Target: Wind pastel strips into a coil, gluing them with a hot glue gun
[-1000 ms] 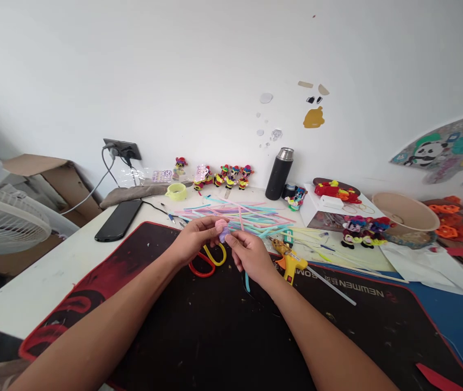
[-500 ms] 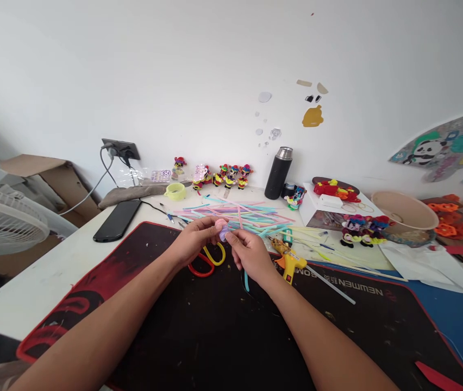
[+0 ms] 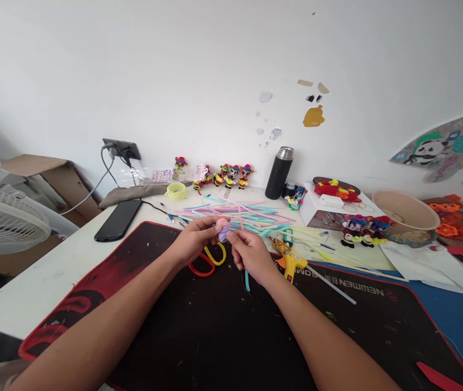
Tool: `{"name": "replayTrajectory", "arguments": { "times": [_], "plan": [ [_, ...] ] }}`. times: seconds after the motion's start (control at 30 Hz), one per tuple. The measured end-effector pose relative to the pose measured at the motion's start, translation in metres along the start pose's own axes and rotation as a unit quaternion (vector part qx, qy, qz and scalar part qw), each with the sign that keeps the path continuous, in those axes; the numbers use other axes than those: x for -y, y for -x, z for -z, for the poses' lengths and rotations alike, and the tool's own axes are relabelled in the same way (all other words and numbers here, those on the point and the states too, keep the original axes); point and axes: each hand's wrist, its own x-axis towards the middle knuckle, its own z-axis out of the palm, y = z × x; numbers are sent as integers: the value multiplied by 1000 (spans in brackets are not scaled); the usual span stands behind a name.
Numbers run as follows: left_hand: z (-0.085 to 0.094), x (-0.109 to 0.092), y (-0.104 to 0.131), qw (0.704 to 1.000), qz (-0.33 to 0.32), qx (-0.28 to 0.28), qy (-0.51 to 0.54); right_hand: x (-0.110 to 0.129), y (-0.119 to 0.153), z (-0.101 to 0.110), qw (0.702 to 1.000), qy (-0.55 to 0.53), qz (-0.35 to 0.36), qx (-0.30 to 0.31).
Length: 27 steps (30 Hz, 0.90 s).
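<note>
Between my two hands, above the dark desk mat [image 3: 215,336], is a small pink and lilac coiled piece of pipe cleaner [image 3: 223,230]. My left hand [image 3: 194,237] pinches its left side with thumb and fingertips. On the right, my right hand [image 3: 252,253] is closed with thumb and forefinger at the coil's lower edge. A light-blue pipe cleaner [image 3: 246,280] hangs down below the right hand, its upper part hidden. Scissors with red and yellow handles [image 3: 214,258] lie beneath the hands. A yellow hot glue gun [image 3: 291,262] with a clear glue stick rests just right of my right hand.
A pile of pastel pipe cleaners [image 3: 231,213] lies beyond the hands. Small colourful figures [image 3: 233,178], a black thermos [image 3: 279,174] and a white box [image 3: 333,209] stand along the wall. At left are a phone [image 3: 118,220], yellow tape roll [image 3: 176,190] and fan [image 3: 7,212].
Both hands keep their grip on the coiled pipe cleaner and have hardly moved. The whole view has shifted very slightly.
</note>
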Motion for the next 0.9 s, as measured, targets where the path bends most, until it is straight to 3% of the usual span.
{"name": "replayTrajectory", "arguments": {
  "times": [0.3, 0.7, 0.9],
  "plan": [
    [-5, -2, 3, 999, -24, 21, -7, 1, 0, -3, 996, -78, -34, -7],
    [-1, 1, 3, 992, -58, 62, -96, 7, 1, -4, 995, -91, -48, 3],
    [1, -6, 6, 983, -55, 118, -129, 8, -1, -2, 991, -121, -50, -18]
  ]
}}
